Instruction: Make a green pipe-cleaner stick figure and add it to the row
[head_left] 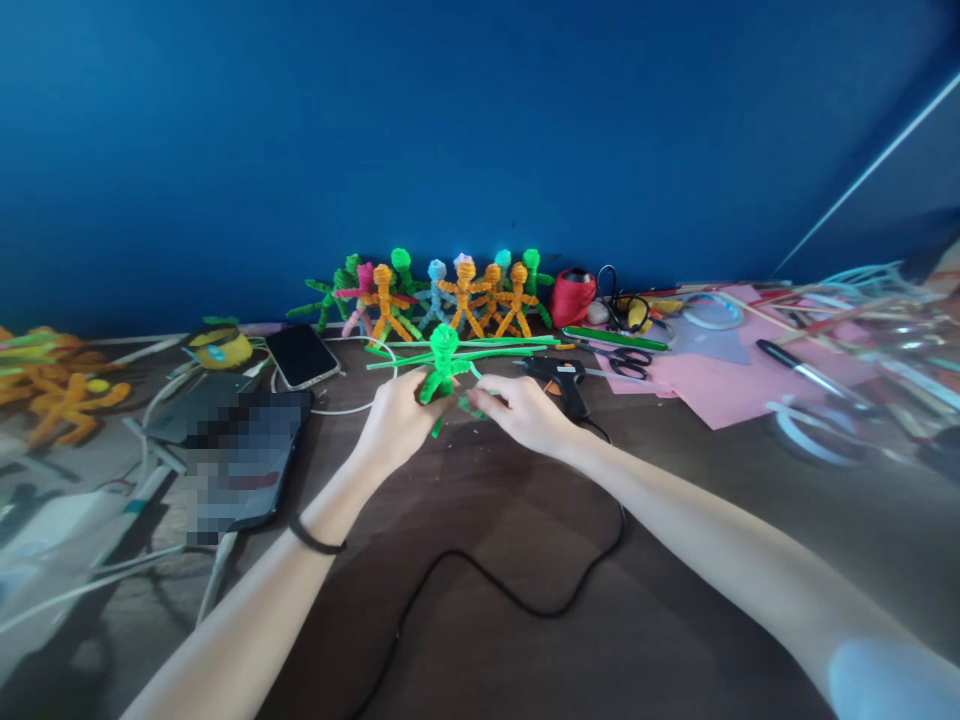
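Figure-shaping apparently in hand at frame centre: my left grip [396, 412] holds the green figure [445, 350], right grip [527, 412] pinches a blurred green piece [468, 405]; next move calls for steady left support.

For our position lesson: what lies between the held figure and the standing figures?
Green strips lie between the held figure and the standing figures, in the head view.

The green figure [444, 346] looks fuzzy, the tabletop [487, 510] wood-like, the pink paper [709, 395] matt.
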